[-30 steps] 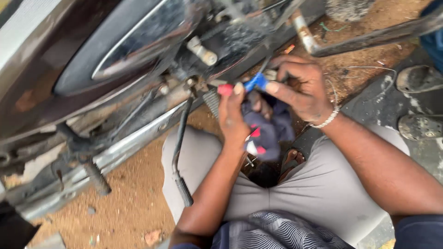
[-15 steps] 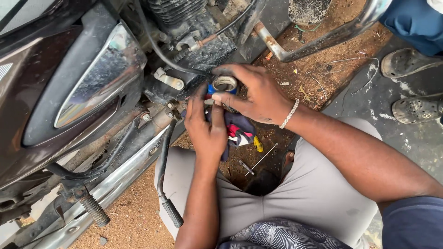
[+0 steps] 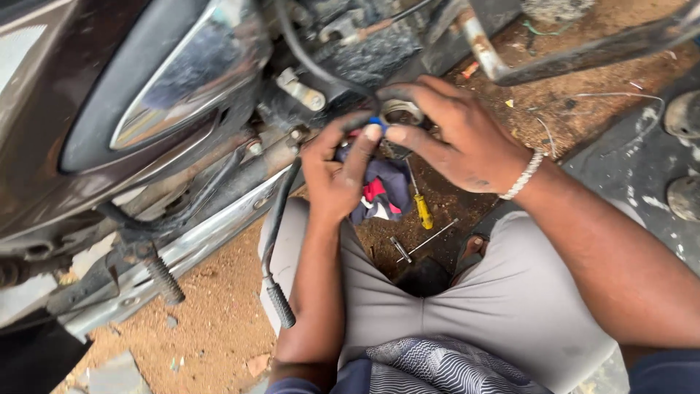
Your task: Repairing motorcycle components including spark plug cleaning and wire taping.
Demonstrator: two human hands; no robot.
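Note:
My right hand (image 3: 459,138) grips a small round metal part (image 3: 401,111) with a blue piece beside it, just under the motorcycle engine (image 3: 350,36). My left hand (image 3: 339,171) presses against the same part with its fingertips and also holds a dark rag with red and white patches (image 3: 383,191) that hangs below it. A white bead bracelet (image 3: 523,175) circles my right wrist. Both hands meet close to the engine casing.
A yellow-handled screwdriver (image 3: 421,208) and thin metal tools (image 3: 423,241) lie on the dirt between my knees. A chrome exhaust cover (image 3: 189,73), a kick lever (image 3: 277,241) and a footpeg (image 3: 164,281) stand at the left. A rusty frame tube (image 3: 481,44) runs at top right. Shoes (image 3: 682,117) rest at far right.
The view has shifted a little. My hands stay together on the round part, and my left fingers have moved higher against it with the rag.

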